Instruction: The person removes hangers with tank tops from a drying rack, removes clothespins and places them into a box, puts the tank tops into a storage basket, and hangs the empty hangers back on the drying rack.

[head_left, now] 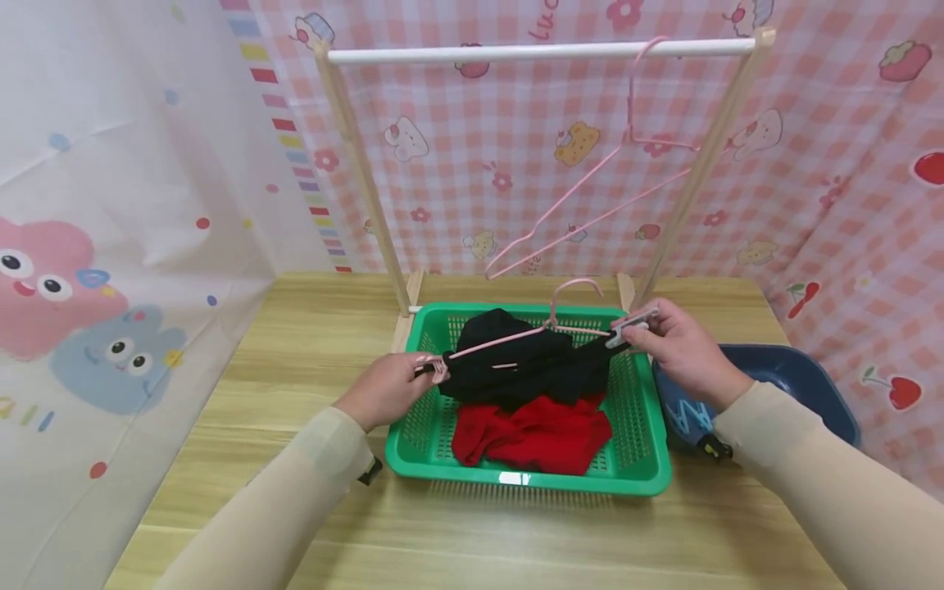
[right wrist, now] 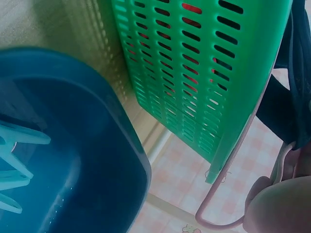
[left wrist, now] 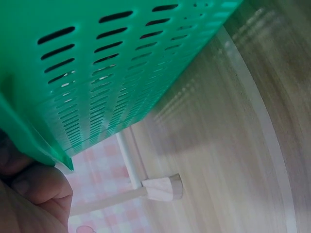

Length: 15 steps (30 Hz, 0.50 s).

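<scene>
Pink hanger lies crosswise over black cloth, its ends gripped by left hand and right hand respectively.

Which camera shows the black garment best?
The head view, since most of the black garment shows there over the green basket. The right wrist view catches only part, cut off at the right edge; the left wrist view shows none clearly.

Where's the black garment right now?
In the head view, the black garment is near the centre, between the left hand and right hand, over the green basket's far part, just beyond the red cloth.
</scene>
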Each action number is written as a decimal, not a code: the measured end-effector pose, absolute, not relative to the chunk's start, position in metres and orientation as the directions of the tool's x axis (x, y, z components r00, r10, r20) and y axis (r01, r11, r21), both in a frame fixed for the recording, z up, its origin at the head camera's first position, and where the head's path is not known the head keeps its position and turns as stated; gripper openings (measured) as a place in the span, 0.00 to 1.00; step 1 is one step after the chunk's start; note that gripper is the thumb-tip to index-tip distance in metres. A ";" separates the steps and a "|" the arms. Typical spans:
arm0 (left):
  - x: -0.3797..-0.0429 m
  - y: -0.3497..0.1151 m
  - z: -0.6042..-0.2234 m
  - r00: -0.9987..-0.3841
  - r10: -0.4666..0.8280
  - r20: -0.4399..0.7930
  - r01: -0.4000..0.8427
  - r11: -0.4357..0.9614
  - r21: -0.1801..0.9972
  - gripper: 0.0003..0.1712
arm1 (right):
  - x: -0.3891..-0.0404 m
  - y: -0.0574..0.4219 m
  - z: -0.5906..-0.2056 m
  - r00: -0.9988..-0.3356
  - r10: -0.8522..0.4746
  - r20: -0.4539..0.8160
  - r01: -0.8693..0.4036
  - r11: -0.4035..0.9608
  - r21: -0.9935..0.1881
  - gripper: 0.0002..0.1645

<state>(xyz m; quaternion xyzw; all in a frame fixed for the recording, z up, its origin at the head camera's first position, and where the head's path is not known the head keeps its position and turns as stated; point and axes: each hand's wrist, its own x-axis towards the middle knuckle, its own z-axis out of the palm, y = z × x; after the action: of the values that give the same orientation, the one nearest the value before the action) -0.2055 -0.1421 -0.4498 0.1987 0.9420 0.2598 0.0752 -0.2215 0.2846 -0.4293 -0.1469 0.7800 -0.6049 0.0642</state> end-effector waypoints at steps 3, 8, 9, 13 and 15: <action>-0.205 -0.142 -0.450 -0.912 0.409 -0.035 0.332 0.786 0.522 0.11 | -0.221 0.285 -0.429 -0.950 -0.305 0.072 -0.145 0.223 -0.964 0.12; -0.205 -0.142 -0.451 -0.910 0.412 -0.040 0.332 0.784 0.524 0.11 | -0.221 0.286 -0.428 -0.956 -0.290 0.046 -0.123 0.254 -0.959 0.11; -0.205 -0.142 -0.451 -0.910 0.412 -0.040 0.332 0.785 0.523 0.11 | -0.220 0.286 -0.428 -0.958 -0.284 0.040 -0.117 0.260 -0.959 0.11; -0.206 -0.142 -0.451 -0.910 0.412 -0.040 0.333 0.784 0.524 0.11 | -0.221 0.286 -0.428 -0.963 -0.268 0.032 -0.107 0.271 -0.956 0.11; -0.206 -0.142 -0.451 -0.909 0.414 -0.041 0.333 0.784 0.524 0.12 | -0.221 0.285 -0.428 -0.964 -0.264 0.032 -0.105 0.268 -0.958 0.11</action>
<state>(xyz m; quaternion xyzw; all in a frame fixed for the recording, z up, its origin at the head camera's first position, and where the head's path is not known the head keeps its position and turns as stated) -0.2059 -0.1424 -0.4511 0.1983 0.9413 0.2620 0.0772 -0.2210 0.2854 -0.4277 -0.1162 0.7936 -0.5935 0.0667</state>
